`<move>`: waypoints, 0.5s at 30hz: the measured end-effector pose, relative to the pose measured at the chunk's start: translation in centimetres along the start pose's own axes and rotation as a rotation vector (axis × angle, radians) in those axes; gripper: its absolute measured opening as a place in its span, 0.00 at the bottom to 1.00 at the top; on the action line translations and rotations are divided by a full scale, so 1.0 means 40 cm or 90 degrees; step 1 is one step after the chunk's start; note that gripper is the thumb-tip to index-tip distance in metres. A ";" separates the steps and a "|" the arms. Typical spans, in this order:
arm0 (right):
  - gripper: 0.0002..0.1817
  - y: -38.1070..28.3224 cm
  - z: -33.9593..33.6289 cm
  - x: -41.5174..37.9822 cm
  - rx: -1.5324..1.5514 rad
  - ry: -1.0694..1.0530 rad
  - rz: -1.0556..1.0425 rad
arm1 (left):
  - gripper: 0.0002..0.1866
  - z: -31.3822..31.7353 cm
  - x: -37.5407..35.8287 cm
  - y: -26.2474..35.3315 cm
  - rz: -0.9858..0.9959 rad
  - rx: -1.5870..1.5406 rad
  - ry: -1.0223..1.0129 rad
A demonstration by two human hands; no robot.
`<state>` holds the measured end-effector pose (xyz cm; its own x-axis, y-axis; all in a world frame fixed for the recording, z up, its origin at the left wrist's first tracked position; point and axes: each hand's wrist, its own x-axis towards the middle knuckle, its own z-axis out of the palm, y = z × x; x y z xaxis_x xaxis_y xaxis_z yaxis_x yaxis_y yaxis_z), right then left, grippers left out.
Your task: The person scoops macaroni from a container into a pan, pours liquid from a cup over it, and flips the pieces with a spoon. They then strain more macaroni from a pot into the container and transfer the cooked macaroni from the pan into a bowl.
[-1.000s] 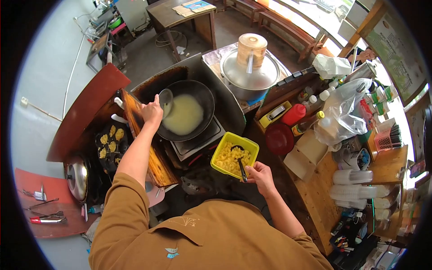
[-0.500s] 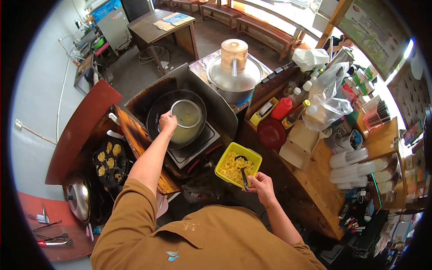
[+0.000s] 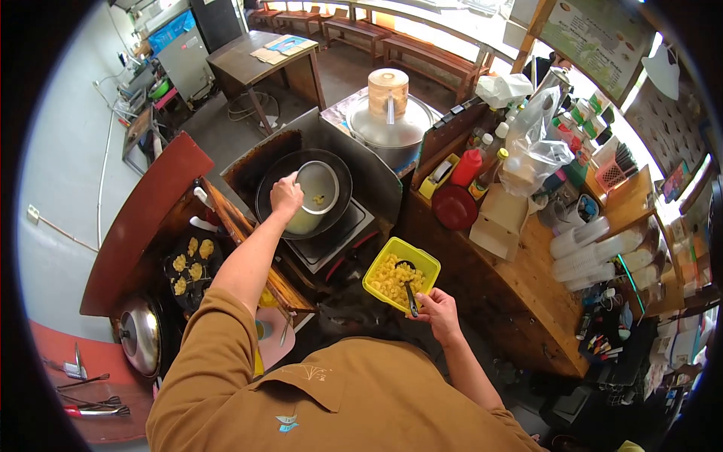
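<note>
My left hand (image 3: pixel 287 197) is closed on the rim or short handle of a round mesh strainer (image 3: pixel 320 177), held over a black wok (image 3: pixel 265 179). A few small yellow bits lie in the mesh, and pale yellow liquid (image 3: pixel 303 221) shows in the wok below it. My right hand (image 3: pixel 440 313) grips the near right corner of a square yellow tub (image 3: pixel 428 264). Elbow macaroni (image 3: pixel 390 280) fills much of the tub. A black spoon (image 3: pixel 411 298) rests in it, its handle beside my right thumb.
The wok sits on a stove (image 3: pixel 343 239) behind a metal splash guard (image 3: pixel 386 184). Fritters lie in a dark molded pan (image 3: pixel 188 264) at left, near a lidded pot (image 3: pixel 140 339). A large pot (image 3: pixel 384 132) stands beyond. On the right counter are a red bowl (image 3: pixel 454 207) and a cardboard box (image 3: pixel 498 218).
The strainer has come up and tilted, its mesh now greyer with yellow bits showing. My right hand and the tub stay nearly in place; the whole view has shifted slightly.
</note>
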<state>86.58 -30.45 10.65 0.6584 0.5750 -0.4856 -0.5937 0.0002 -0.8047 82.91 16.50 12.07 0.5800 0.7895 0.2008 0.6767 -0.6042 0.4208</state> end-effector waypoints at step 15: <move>0.07 0.060 -0.040 -0.093 0.012 0.042 -0.017 | 0.21 0.045 -0.031 -0.032 0.126 0.137 -0.025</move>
<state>83.45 -33.89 9.98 0.7021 0.5201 -0.4864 -0.5841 0.0300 -0.8111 82.15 16.08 9.68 0.7248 0.6513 0.2245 0.6267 -0.7587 0.1780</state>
